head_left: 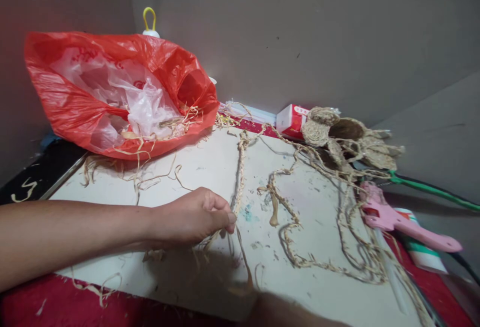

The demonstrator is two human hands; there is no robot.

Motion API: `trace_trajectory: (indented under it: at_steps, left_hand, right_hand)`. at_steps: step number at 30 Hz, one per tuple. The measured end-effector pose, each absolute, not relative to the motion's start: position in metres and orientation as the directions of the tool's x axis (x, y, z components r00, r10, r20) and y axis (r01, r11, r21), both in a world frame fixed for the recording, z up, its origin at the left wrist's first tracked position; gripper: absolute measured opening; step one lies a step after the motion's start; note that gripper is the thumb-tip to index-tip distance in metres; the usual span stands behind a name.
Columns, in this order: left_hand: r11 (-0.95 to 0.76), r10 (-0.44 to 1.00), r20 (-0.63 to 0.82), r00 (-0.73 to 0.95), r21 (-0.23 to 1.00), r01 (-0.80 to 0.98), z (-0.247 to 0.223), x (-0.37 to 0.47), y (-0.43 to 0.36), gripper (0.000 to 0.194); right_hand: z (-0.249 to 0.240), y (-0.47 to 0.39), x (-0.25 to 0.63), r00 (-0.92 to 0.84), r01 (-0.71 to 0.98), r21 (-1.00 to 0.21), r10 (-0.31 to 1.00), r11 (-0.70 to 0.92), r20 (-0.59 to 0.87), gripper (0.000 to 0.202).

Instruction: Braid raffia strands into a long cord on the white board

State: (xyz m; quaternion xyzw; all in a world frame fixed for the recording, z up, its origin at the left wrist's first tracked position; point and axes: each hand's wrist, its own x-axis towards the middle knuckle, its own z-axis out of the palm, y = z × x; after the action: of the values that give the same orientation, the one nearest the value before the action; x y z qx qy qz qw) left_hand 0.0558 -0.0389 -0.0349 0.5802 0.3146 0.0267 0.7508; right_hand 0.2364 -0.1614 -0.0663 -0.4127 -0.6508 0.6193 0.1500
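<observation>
My left hand reaches in from the left, thumb and fingertips pinched together on the lower end of a braided raffia cord. The braid runs from my fingertips up toward the back of the white board. Loose raffia strands hang below the pinch toward the front. At the bottom edge, a dark, blurred shape appears to be my right hand; its fingers cannot be made out. To the right, a long thin raffia braid lies in loops on the board.
A red plastic bag with raffia scraps stands at the back left. Along the right lie woven raffia pieces, a pink glue gun, a white-and-green tube and a green cord. A red-and-white packet sits by the wall.
</observation>
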Motion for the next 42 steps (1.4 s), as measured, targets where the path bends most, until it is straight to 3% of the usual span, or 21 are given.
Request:
trace_trajectory:
  at_steps: [2, 4, 5, 6, 8, 11, 15, 19, 27, 34, 37, 42]
  left_hand:
    - [0.328, 0.411, -0.435, 0.801, 0.891, 0.315, -0.035, 0.056, -0.039, 0.020]
    - [0.319, 0.421, -0.421, 0.803, 0.898, 0.303, -0.035, 0.056, -0.040, 0.024]
    - [0.310, 0.427, -0.416, 0.803, 0.901, 0.303, -0.036, 0.056, -0.040, 0.025]
    - [0.301, 0.430, -0.416, 0.801, 0.903, 0.306, -0.036, 0.056, -0.040, 0.027]
    - [0.298, 0.433, -0.408, 0.804, 0.906, 0.299, -0.037, 0.056, -0.040, 0.028]
    - [0.340, 0.410, -0.348, 0.843, 0.916, 0.213, -0.038, 0.057, -0.041, 0.030]
    - [0.353, 0.375, -0.312, 0.873, 0.919, 0.177, -0.043, 0.057, -0.044, 0.030]
    - [0.322, 0.431, -0.363, 0.826, 0.917, 0.235, -0.047, 0.057, -0.045, 0.023]
    - [0.292, 0.330, -0.290, 0.898, 0.936, 0.195, -0.043, 0.057, -0.040, 0.027]
    - [0.318, 0.304, -0.408, 0.861, 0.895, 0.312, -0.036, 0.054, -0.035, 0.022]
    - [0.222, 0.292, -0.442, 0.848, 0.894, 0.389, -0.022, 0.053, -0.028, 0.022]
    - [-0.121, 0.349, -0.436, 0.829, 0.857, 0.502, 0.016, 0.038, -0.006, 0.022]
  right_hand:
    - [-0.043, -0.154, 0.244, -0.476, 0.314, -0.937, 0.829, -0.152, -0.294, 0.022]
    - [-0.026, -0.141, 0.246, -0.289, 0.255, -0.946, 0.918, -0.200, -0.272, 0.034]
    - [-0.022, -0.134, 0.244, -0.003, 0.116, -0.960, 0.967, -0.254, -0.256, 0.036]
    - [-0.021, -0.127, 0.241, 0.141, -0.006, -0.959, 0.949, -0.283, -0.281, 0.035]
    - [-0.023, -0.118, 0.231, 0.233, -0.183, -0.925, 0.899, -0.334, -0.371, 0.031]
    - [-0.031, -0.119, 0.215, 0.055, -0.286, -0.834, 0.861, -0.471, -0.505, 0.032]
    - [-0.034, -0.129, 0.204, -0.095, -0.243, -0.794, 0.828, -0.557, -0.552, 0.034]
    - [-0.037, -0.130, 0.207, -0.161, -0.222, -0.786, 0.817, -0.577, -0.554, 0.039]
    - [-0.043, -0.119, 0.223, -0.232, 0.050, -0.848, 0.819, -0.528, -0.524, 0.048]
    - [-0.047, -0.117, 0.225, -0.210, -0.049, -0.851, 0.839, -0.523, -0.503, 0.050]
    - [-0.048, -0.117, 0.224, -0.220, -0.136, -0.846, 0.849, -0.515, -0.481, 0.051]
    - [-0.046, -0.116, 0.225, -0.271, -0.277, -0.784, 0.828, -0.556, -0.491, 0.050]
